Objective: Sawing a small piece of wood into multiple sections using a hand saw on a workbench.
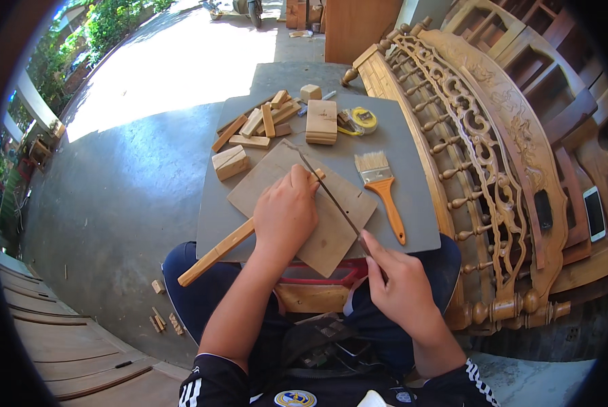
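Note:
My left hand (287, 209) is closed over a long, narrow wooden stick (217, 251), pressing it onto a square brown board (324, 241) on the grey tabletop. The stick's near end juts out over the table edge at lower left, and its far end shows just past my knuckles. My right hand (400, 281) grips a tool with a long, thin dark blade (334, 200), apparently a saw seen edge-on. That blade crosses the stick close to its far end, beside my left fingers. The tool's handle is mostly hidden in my right palm.
Wooden offcuts (268, 121), a block (231, 163), a shaped block (321, 122) and a yellow tape roll (364, 119) lie on the grey table (412, 203). A paintbrush (383, 193) rests at right. Carved wooden furniture (467, 129) stands along the right side.

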Tool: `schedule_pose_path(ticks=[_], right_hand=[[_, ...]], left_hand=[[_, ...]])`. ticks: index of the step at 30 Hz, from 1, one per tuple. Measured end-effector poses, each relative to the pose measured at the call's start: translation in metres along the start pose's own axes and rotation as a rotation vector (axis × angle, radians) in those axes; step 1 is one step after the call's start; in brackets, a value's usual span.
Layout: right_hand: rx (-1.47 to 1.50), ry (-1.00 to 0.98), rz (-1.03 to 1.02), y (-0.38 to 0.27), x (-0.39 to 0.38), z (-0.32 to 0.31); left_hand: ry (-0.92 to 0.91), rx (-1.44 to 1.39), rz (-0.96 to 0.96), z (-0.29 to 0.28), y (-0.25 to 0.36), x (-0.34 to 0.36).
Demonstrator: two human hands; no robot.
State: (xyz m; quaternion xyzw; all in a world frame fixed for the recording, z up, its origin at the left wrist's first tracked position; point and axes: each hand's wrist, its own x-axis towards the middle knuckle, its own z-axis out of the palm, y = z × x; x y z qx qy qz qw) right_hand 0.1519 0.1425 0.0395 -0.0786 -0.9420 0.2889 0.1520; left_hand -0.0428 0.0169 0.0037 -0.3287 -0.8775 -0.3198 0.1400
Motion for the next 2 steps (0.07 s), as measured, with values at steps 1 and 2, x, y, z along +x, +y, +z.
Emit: schedule_pose_path(ticks=[1, 2], right_hand=[[-0.006, -0.013, 0.002, 0.0032, -0.0097, -0.004], [-0.041, -0.027, -0.031, 0.0048, -0.0167, -0.0074]], left_hand=[[0.001, -0.009, 0.012, 0.0017, -0.0017, -0.0002], [-0.03, 0.02, -0.01, 0.0021, -0.0022, 0.0004]])
